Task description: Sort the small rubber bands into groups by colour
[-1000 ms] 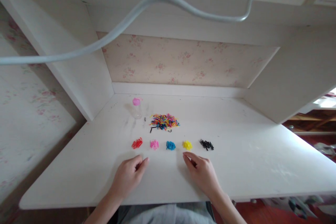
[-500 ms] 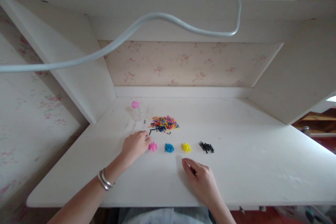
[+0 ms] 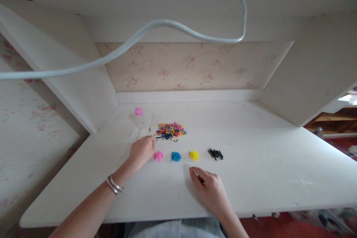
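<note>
My left hand (image 3: pixel 142 150), fingers curled, is between a small pink pile (image 3: pixel 158 156) and the left edge of a mixed multicoloured pile of small rubber bands (image 3: pixel 170 130). Its fingertips are partly hidden; a black piece (image 3: pixel 158 137) lies just beyond them. Low over the table's front part, my right hand (image 3: pixel 209 187) is closed, thumb and forefinger tips together, with nothing visible in them. Beyond it sit a blue pile (image 3: pixel 176 156), a yellow pile (image 3: pixel 194 155) and a black pile (image 3: pixel 215 154), in a row with the pink one.
A small clear container with a pink top (image 3: pixel 138 111) is at the back left of the white table (image 3: pixel 264 171). A white cable (image 3: pixel 173 24) hangs across the upper view, in front of a shelf. White side panels flank the table.
My left hand has moved slightly back, nearer the mixed pile's edge. The black piece by its fingertips now lies flatter. My right hand keeps its pose; the whole view has shifted a little.
</note>
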Available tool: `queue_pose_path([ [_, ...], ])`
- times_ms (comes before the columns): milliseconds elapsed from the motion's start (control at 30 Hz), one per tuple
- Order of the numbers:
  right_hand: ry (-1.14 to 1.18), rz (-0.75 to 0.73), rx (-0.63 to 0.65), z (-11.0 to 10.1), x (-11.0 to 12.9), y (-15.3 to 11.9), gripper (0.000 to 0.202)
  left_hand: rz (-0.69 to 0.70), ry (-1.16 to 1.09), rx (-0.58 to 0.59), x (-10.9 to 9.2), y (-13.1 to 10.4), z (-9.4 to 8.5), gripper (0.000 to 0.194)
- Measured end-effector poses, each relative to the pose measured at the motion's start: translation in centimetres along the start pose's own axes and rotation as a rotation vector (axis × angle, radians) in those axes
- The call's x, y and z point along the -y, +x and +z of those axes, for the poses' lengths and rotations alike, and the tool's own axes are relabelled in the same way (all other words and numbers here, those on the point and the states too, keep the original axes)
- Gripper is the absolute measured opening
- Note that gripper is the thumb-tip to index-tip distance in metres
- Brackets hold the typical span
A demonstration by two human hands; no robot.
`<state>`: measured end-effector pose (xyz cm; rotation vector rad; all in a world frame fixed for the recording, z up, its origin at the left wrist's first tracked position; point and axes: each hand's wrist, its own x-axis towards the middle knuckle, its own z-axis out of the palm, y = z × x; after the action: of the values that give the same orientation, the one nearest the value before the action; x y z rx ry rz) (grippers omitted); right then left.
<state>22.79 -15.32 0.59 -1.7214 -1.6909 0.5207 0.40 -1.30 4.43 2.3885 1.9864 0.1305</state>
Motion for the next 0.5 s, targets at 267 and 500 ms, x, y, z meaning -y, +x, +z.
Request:
queue_pose_path([
  [267, -0.015, -0.001, 0.004, -0.1, 0.3, 0.1, 0.033, 0.355, -0.233, -0.087, -5.0, -1.2, -2.4, 0.024],
  [500, 0.005, -0.027, 0.004, 0.1, -0.1, 0.0, 0.032, 0.823, -0.218, 0.058, -12.5, 1.6, -1.5, 0.024],
])
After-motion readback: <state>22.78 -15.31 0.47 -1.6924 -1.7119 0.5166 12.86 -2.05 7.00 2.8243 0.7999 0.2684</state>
